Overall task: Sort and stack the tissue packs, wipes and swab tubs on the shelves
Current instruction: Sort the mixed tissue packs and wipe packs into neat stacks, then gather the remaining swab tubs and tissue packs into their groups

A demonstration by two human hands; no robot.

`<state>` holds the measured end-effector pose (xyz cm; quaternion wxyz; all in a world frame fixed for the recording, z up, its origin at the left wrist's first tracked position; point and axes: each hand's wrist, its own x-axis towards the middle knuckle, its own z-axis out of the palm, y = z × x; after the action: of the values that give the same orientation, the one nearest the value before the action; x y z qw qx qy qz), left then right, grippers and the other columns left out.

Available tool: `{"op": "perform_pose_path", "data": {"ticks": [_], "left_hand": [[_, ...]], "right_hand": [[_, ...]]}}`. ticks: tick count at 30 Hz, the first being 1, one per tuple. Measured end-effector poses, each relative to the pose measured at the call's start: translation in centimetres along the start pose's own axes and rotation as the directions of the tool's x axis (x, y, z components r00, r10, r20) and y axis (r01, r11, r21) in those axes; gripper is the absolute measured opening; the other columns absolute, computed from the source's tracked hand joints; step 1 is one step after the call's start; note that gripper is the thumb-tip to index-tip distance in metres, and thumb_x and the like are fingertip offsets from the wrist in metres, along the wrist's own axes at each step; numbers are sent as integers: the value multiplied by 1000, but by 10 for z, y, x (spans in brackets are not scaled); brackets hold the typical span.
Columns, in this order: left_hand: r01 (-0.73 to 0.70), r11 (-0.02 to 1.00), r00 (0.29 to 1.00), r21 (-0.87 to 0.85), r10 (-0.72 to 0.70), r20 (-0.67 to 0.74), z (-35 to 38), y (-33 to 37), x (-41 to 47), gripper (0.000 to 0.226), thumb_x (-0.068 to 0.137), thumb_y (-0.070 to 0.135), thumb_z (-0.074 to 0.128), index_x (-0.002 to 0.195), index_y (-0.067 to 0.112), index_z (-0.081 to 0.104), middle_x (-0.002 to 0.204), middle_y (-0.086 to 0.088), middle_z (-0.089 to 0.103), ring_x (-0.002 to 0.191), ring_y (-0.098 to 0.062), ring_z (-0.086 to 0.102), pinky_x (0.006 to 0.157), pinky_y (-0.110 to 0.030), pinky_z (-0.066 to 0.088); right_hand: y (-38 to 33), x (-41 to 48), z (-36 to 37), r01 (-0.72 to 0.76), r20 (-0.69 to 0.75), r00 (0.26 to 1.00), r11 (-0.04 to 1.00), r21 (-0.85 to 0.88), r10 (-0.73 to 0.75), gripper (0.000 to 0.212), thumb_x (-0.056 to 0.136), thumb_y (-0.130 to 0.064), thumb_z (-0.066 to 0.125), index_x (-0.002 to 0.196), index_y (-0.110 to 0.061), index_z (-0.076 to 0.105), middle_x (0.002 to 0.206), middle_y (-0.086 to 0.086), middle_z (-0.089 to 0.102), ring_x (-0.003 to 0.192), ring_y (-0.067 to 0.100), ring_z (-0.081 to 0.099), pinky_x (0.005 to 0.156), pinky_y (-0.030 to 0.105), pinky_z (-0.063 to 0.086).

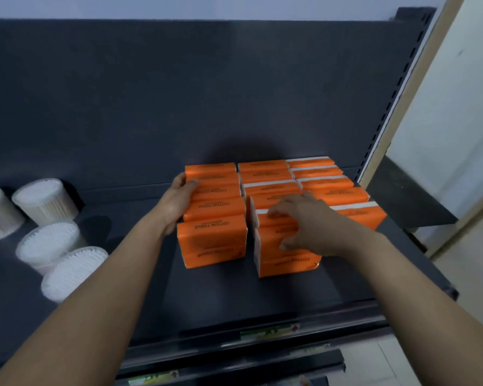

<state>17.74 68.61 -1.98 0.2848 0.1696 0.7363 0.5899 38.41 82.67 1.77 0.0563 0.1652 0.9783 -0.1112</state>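
Several orange tissue packs (212, 240) stand in three rows on the dark shelf (234, 291), right of centre. My left hand (179, 201) presses flat against the left side of the left row, fingers straight. My right hand (301, 221) lies over the front of the middle row, fingers curled over the top of a front pack (285, 260) and thumb on its face. Several clear swab tubs (48, 201) with white swabs stand at the left of the same shelf.
The dark back panel (179, 93) rises behind the packs. A slotted upright (388, 107) and a pale wall close the right side. Price-label strips (268, 331) run along the shelf's front edge, with a lower shelf edge below.
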Motion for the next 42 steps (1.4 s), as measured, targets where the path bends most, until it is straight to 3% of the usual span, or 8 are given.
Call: {"op": "perform_pose_path", "data": {"ticks": [4, 9, 13, 19, 23, 27, 33, 42], "left_hand": [[0, 1000, 1000, -16, 0, 12, 3, 3, -3, 48, 98, 38, 42, 142, 26, 28, 115, 1, 57, 90, -11, 58, 67, -25, 47], [-59, 990, 986, 130, 78, -147, 0, 3, -14, 66, 96, 42, 43, 149, 15, 15, 149, -4, 33, 130, -21, 40, 98, -28, 35], [-107, 951, 958, 290, 177, -228, 1, 0, -39, 62, 93, 41, 49, 144, 12, 28, 146, -4, 37, 129, -20, 41, 99, -29, 36], [-45, 989, 995, 144, 57, -85, 19, -9, -66, 48, 94, 35, 51, 134, 13, 35, 125, -1, 51, 107, -15, 51, 88, -30, 40], [-44, 981, 988, 191, 72, -138, 21, -9, -70, 60, 91, 36, 54, 140, 13, 28, 142, -6, 36, 123, -23, 45, 98, -36, 41], [-222, 808, 864, 546, 423, -275, 31, -9, -89, 58, 87, 32, 61, 136, 14, 37, 139, -6, 30, 130, -24, 29, 107, -39, 24], [-563, 444, 762, 697, 605, 230, 68, -11, -113, 40, 84, 35, 63, 121, 27, 51, 127, 9, 40, 124, -11, 28, 104, -27, 20], [-594, 398, 682, 699, 710, 176, 35, -4, -133, 26, 87, 23, 57, 112, 21, 59, 116, 9, 51, 114, -8, 36, 94, -16, 15]], "right_hand": [[0, 0, -1, 6, -2, 1000, 1000, -15, -6, 70, 79, -37, 70, 140, -31, 37, 146, -4, 35, 135, 22, 26, 115, 41, 21], [-3, 1, -4, 14, 46, 999, 997, -72, -11, 76, 79, -38, 69, 144, -30, 30, 147, -2, 31, 137, 23, 23, 117, 43, 17], [-5, -2, -4, 12, 63, 998, 993, -121, -4, 81, 78, -40, 70, 146, -29, 27, 148, -2, 30, 136, 23, 24, 116, 43, 17], [-14, -9, 2, -26, -102, 995, 976, -217, 3, 64, 78, -36, 71, 132, -18, 42, 134, 5, 42, 125, 26, 35, 107, 38, 29], [-17, -14, 7, -25, -160, 987, 976, -217, -11, 55, 79, -33, 70, 126, -17, 46, 127, 7, 48, 119, 26, 39, 100, 35, 34], [-17, -23, 10, -40, -148, 989, 988, -148, 17, 60, 77, -28, 73, 127, -17, 43, 126, 6, 45, 117, 25, 40, 98, 34, 35], [-12, -36, 3, -46, -123, 992, 990, -131, 30, 66, 79, -27, 71, 136, -19, 39, 131, 5, 44, 120, 25, 38, 98, 32, 36], [-37, -40, -19, 55, -242, 967, 992, -112, -81, 40, 89, -34, 58, 126, -19, 54, 127, 4, 56, 118, 25, 50, 99, 37, 41]]}}
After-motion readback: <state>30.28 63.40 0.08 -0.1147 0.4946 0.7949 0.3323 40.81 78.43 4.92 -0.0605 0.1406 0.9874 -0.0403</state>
